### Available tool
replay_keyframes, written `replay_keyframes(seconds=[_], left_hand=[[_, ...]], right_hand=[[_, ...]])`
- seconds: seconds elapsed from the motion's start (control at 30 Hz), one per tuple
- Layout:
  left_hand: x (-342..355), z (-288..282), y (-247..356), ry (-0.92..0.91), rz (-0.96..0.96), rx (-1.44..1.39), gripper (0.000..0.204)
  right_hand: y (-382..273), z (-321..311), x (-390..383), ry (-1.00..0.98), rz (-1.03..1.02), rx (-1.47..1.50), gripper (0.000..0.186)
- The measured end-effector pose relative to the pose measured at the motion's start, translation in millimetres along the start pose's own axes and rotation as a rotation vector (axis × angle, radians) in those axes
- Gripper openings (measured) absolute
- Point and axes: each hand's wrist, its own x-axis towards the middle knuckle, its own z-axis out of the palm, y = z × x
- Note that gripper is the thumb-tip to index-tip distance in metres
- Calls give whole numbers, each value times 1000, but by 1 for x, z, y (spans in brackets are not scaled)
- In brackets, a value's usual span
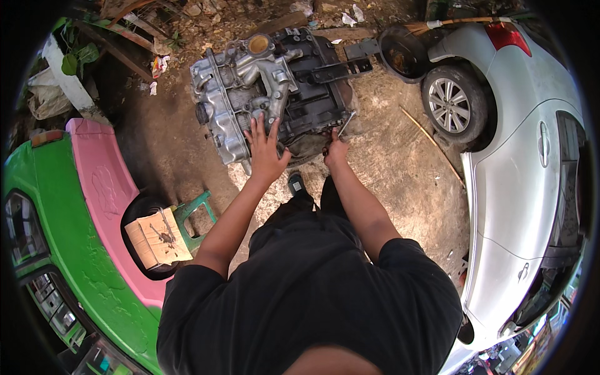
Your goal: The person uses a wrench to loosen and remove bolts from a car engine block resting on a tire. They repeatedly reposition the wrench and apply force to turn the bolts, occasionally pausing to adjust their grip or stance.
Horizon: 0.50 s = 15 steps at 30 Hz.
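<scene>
A car engine [275,94] lies on the ground in front of me, with a ribbed silver cover on its left and dark metal parts on its right. My left hand [267,153] rests on its near side, fingers spread across the silver casting and holding nothing. At the near right corner of the engine, my right hand [336,151] is closed, its index finger stretched forward along a slim silver wrench [347,124]. The wrench slants up and to the right beside the block. What its lower end touches is hidden by the fingers.
On the right stands a silver car [512,187], its rear wheel [453,106] near a black basin [403,56]. A thin stick [431,147] lies between. To the left, a green and pink vehicle [100,187] flanks a green plastic stool [197,215] and cardboard [153,231] bearing small parts.
</scene>
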Motion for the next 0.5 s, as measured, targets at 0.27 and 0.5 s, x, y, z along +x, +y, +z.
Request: replay_keyframes(seconds=[0.27, 0.5], left_hand=[[-2, 3, -4, 48, 17, -21, 87], [-4, 4, -4, 37, 32, -16, 88]], right_hand=[[-2, -6, 6, 8, -195, -256, 26], [3, 3, 10, 106, -175, -261, 28]])
